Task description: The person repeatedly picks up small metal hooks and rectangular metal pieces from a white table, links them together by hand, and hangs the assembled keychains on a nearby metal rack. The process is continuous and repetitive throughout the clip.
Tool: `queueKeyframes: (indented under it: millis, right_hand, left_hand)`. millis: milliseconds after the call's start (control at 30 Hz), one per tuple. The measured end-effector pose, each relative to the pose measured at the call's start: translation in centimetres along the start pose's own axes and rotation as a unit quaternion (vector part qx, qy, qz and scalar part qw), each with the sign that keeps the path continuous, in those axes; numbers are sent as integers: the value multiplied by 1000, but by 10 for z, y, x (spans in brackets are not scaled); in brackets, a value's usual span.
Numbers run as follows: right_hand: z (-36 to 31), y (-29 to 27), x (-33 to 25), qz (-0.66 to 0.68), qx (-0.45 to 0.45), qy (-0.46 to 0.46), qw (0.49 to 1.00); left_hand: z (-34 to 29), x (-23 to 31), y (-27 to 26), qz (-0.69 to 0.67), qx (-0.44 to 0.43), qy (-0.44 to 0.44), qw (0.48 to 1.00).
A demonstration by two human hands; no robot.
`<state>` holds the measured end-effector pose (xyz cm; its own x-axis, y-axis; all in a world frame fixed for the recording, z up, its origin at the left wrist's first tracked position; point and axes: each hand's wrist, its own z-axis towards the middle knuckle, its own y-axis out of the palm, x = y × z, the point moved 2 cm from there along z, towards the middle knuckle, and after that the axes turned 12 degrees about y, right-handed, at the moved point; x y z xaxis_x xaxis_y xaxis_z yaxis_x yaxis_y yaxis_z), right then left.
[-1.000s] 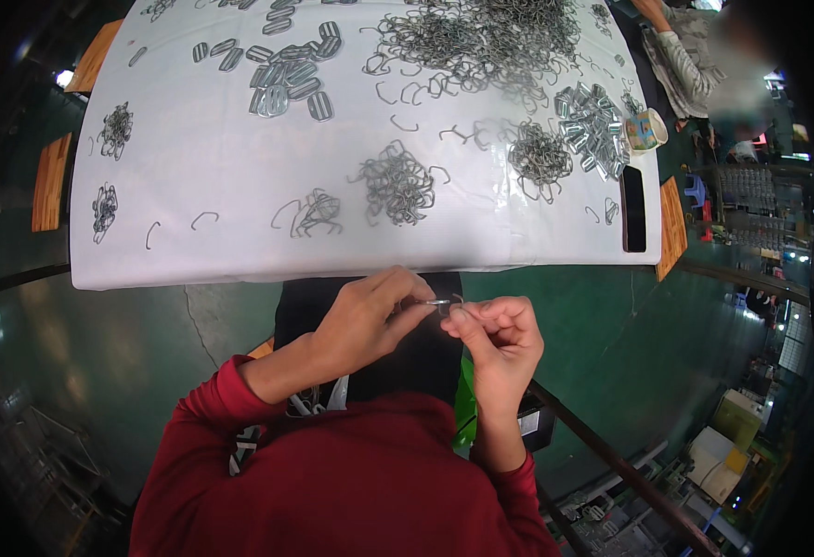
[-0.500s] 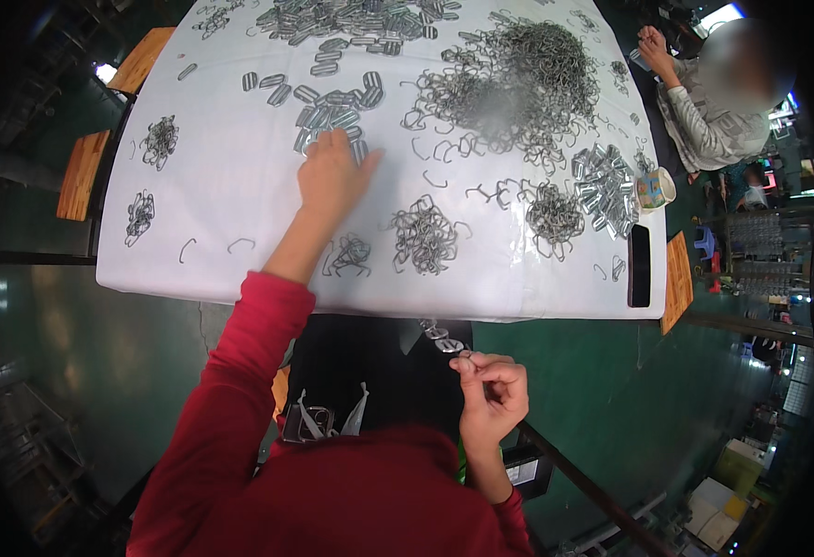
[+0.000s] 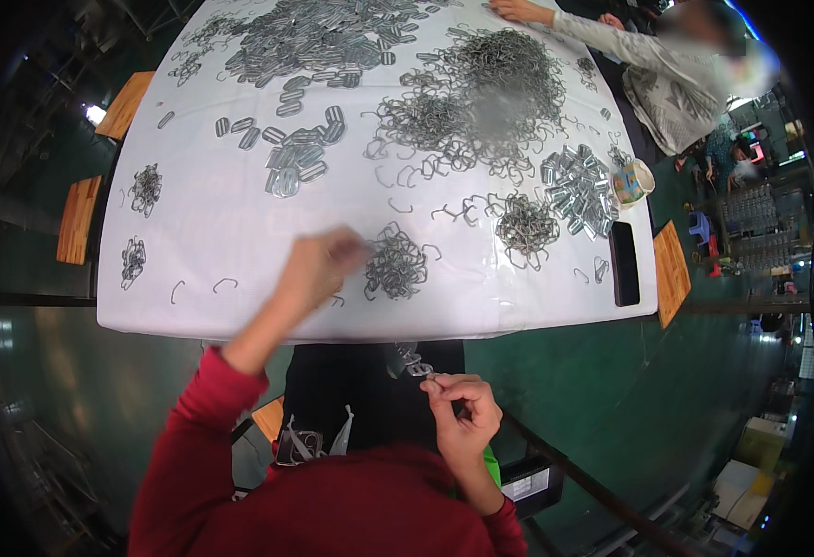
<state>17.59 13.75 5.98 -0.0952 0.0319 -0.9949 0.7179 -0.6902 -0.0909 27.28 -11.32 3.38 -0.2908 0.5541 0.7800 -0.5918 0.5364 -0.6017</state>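
Note:
My left hand (image 3: 316,266), smeared by motion, is over the near part of the table beside a small heap of bent wire hooks (image 3: 396,266). Whether its fingers hold anything is lost in the blur. Below the table's front edge, my right hand (image 3: 468,415) pinches the end of a short chain of metal links (image 3: 416,366), which hangs over my dark lap. Farther up the table lies a loose cluster of oval slotted metal plates (image 3: 297,153). A few hooks beneath my left hand are mostly covered.
A large heap of slotted plates (image 3: 309,37) and a big tangle of wire hooks (image 3: 509,70) cover the far side. At right are folded metal pieces (image 3: 579,190), a paper cup (image 3: 631,183) and a black phone (image 3: 624,265). A co-worker's arm (image 3: 597,32) reaches across the far right.
My left hand has come back from the plate cluster toward the near hook heap. My right hand keeps its pinch on the chain. The co-worker's arm now stretches over the table.

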Motion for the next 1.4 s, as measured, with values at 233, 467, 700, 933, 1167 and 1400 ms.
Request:
queueKeyframes:
  millis: [233,467,700,933,1167,1400]
  right_hand:
    - [7,5,-1,-12,16,6,1000]
    - [9,6,-1,-49,-2,11,999]
    - [87,-13,11,-143,18,10,990]
    - [282,44,59,-354,-45,14,934]
    - [317,79,77,-543,-73,3,837]
    - [257,35,48,-251,-83,66,962]
  left_hand:
    - [-60,102,33,-203,-27,27,979]
    - [-65,110,27,-163,21,124,979]
    - [-65,103,26,-159,35,171,972]
    - [-70,101,32,-203,29,132,970]
    - [-71,97,34,-226,26,116,967]
    - [-71,94,33,-246,25,113,962]
